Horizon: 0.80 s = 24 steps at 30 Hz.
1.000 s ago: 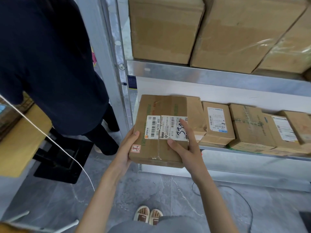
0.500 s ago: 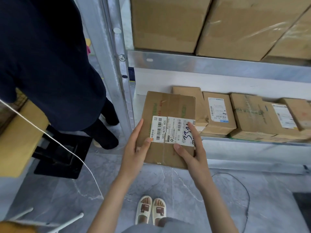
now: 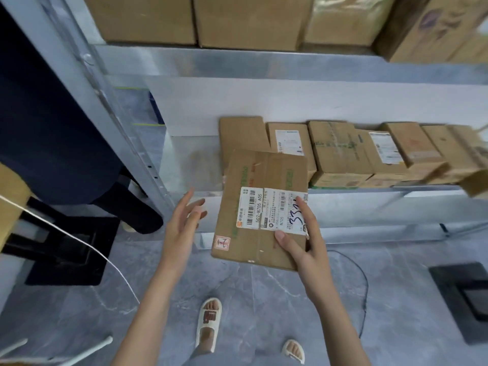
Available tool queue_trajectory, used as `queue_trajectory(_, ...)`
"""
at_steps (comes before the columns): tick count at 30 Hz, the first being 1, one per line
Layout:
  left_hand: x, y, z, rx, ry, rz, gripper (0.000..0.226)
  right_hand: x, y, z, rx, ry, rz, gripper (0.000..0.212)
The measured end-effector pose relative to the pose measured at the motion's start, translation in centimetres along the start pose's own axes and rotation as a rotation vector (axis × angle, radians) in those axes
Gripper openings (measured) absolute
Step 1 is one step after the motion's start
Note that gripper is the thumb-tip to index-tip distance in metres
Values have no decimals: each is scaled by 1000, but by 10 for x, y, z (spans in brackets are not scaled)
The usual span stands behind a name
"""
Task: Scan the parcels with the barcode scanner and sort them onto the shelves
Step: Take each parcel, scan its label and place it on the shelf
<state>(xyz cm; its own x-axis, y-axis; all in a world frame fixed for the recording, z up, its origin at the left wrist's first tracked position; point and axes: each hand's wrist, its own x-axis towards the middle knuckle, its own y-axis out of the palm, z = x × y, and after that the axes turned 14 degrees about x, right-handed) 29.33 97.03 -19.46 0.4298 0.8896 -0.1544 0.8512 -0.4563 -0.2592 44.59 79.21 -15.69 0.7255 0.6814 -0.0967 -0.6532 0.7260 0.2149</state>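
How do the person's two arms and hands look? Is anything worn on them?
Both forearms are bare as far as the picture shows; no sleeves are in view. The left hand and the right hand wear no gloves, and I see no rings, watch or bracelet. The nails look short and unpainted.

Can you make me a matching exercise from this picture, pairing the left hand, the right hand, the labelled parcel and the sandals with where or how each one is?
Things:
1. left hand
2. right hand
3. labelled parcel
4. sandals

States:
A. on the grey floor
B. held in front of the lower shelf
C. open, touching nothing
D. gripping a box edge

Pairs: 1-C, 2-D, 3-B, 4-A
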Motion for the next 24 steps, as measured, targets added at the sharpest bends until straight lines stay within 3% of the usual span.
queue_trajectory(12, -122, 188, 40, 148, -88, 18, 39, -68, -216, -5, -26, 108, -51, 62)
queue_trajectory(24, -106, 222, 50, 314, -142, 143, 40, -67, -251, -46, -94, 196, -98, 64)
